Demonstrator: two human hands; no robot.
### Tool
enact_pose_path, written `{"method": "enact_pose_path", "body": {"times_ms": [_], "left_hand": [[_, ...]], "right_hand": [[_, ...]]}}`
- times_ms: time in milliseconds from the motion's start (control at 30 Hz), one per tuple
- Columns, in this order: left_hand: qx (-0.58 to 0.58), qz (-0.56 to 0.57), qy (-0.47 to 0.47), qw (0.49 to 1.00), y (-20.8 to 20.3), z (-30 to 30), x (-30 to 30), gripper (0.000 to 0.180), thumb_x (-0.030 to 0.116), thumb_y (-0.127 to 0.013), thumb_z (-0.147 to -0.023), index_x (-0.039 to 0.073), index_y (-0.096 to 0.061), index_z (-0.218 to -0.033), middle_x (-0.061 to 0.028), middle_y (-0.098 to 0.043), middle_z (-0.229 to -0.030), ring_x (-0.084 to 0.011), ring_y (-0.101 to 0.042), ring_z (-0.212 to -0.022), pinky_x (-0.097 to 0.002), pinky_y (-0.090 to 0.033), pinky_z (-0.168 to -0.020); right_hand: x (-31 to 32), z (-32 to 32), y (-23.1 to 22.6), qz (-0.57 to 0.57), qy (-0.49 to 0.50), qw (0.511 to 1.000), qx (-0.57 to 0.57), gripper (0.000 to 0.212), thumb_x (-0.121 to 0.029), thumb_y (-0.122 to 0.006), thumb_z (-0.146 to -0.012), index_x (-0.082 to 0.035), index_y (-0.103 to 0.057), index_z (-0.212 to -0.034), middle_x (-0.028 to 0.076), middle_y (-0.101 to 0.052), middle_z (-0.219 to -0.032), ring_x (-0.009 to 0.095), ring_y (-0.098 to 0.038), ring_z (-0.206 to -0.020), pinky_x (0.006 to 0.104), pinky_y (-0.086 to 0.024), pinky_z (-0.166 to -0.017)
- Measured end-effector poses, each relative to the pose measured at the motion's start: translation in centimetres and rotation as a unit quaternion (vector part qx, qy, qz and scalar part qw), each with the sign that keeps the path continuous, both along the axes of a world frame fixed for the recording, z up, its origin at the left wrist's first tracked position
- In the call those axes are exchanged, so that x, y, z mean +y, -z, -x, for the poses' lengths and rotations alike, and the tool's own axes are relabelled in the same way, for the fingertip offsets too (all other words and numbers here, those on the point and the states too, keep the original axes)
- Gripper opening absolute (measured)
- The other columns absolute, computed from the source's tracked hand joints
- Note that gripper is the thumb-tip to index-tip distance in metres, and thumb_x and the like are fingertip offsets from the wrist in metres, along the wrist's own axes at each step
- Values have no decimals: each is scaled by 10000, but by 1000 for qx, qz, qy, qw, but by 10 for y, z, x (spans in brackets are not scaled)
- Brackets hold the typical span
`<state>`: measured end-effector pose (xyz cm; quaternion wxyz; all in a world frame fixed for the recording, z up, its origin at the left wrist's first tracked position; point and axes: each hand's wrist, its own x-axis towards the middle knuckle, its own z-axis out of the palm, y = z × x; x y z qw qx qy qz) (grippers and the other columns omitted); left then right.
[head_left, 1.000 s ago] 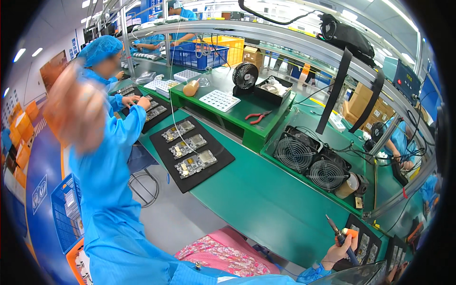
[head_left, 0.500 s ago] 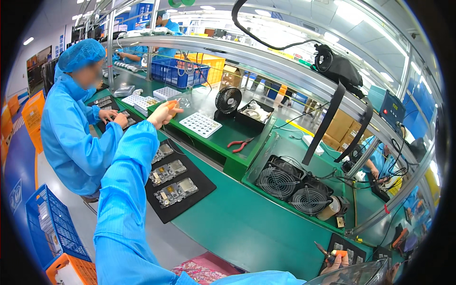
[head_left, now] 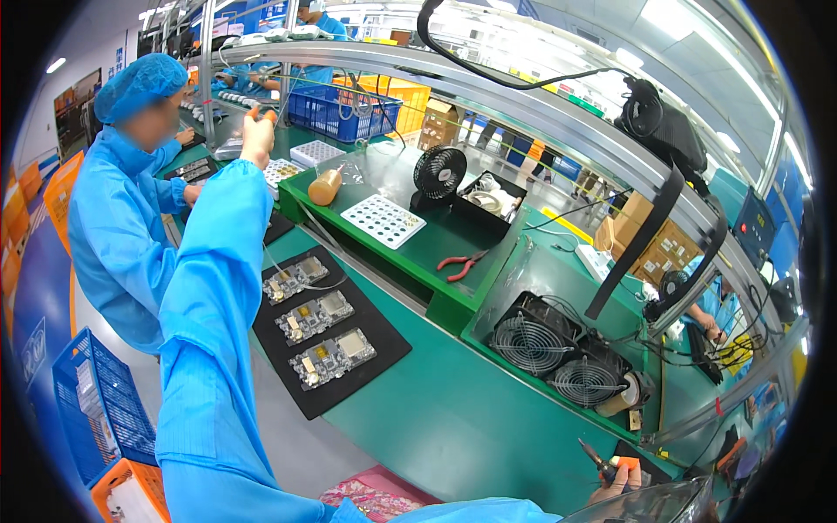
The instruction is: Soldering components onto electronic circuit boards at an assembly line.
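My left hand [head_left: 257, 139], with orange finger covers, is raised at arm's length beside the co-worker. Its fingers look partly curled; what they hold, if anything, is too small to make out. A thin grey wire [head_left: 324, 285] lies across the farthest of three circuit boards and disappears behind my left sleeve. The nearest board [head_left: 335, 356] and the other two lie on a black mat [head_left: 377, 359]. At lower right, my right hand [head_left: 621, 479] is closed on a soldering iron [head_left: 596, 459], its pointed tip slanting up and left. A clear sheet partly covers that hand.
The green raised shelf holds a tan cylinder [head_left: 325, 186], a white tray with holes [head_left: 384, 220], a small black fan [head_left: 440, 172] and red-handled pliers [head_left: 460, 264]. Two grilled fans [head_left: 534, 343] sit to the right. A co-worker [head_left: 122, 235] works at left; crates [head_left: 100, 410] stand below.
My left hand has moved left and farther away, and the tan cylinder now shows on the shelf. The view has shifted slightly. My right hand keeps the soldering iron in nearly the same place.
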<state>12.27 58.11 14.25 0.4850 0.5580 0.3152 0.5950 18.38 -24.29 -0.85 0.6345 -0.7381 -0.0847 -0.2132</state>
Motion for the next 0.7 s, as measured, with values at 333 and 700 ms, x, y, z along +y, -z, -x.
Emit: {"method": "enact_pose_path", "body": {"times_ms": [333,700], "left_hand": [[229,-181,220,931,-4,-12,-36,281,234,-412,-900,36,-595,-980,-8,-629,-798,-70,-485,-708,-213,-374,-663],[398,-265,98,873,-81,201,-152,303,20,-410,-801,67,-560,-1060,37,-588,-763,18,-303,-431,-143,-209,-372]], "right_hand": [[30,9,-16,119,56,991,-8,209,-224,-507,-864,-62,-538,-993,38,-568,-812,129,-543,-719,220,-449,-633],[1,-8,21,-31,97,994,-48,324,-190,-544,-837,-24,-495,-1111,101,-529,-1004,161,-536,-876,218,-481,-623]]}}
